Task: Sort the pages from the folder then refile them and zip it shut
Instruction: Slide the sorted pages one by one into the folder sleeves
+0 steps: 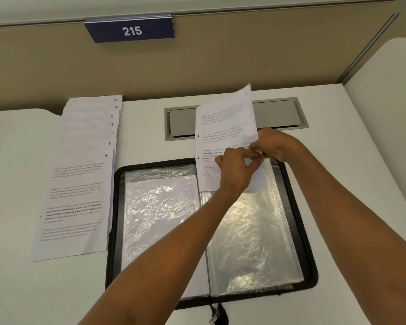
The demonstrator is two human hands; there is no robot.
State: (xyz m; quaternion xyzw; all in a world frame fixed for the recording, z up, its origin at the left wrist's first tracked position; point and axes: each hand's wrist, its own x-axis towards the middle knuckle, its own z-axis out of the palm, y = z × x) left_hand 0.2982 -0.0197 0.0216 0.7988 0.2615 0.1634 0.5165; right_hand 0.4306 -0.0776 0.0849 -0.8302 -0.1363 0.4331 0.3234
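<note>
Pinching with thumb and forefinger, the left grip [238, 170] holds the mouth of the right-hand sleeve [251, 231] where a printed page [223, 127] enters it. Whether the pinch also takes in the paper cannot be told. The right grip [274, 144] touches the left one, its fingers curled round the page's right edge. Both forearms reach in over the near half of the folder [299, 231].

The page stands tilted above the folder's far edge. Its lower part is already inside the clear sleeve and its upper part rises free, text side toward the camera, with two punch holes along its left margin.

The folder, black-rimmed, lies open flat on the white surface [349, 160]. Its left-hand sleeve [159, 207] holds white paper under crinkled plastic. The zip pull [215, 317] hangs at the middle of the folder's near edge.

Just left of the folder, touching its rim, a fanned stack of pages [77, 195] lies face up. Handwritten numbers 4 to 10 show at the top right corners, with 4 nearest and uppermost.

Beyond the folder, a grey hatch [277, 113] is set into the surface, partly hidden by the raised page. Farther back stands a beige partition [220, 62] bearing a blue sign [130, 30] that reads 215.
</note>
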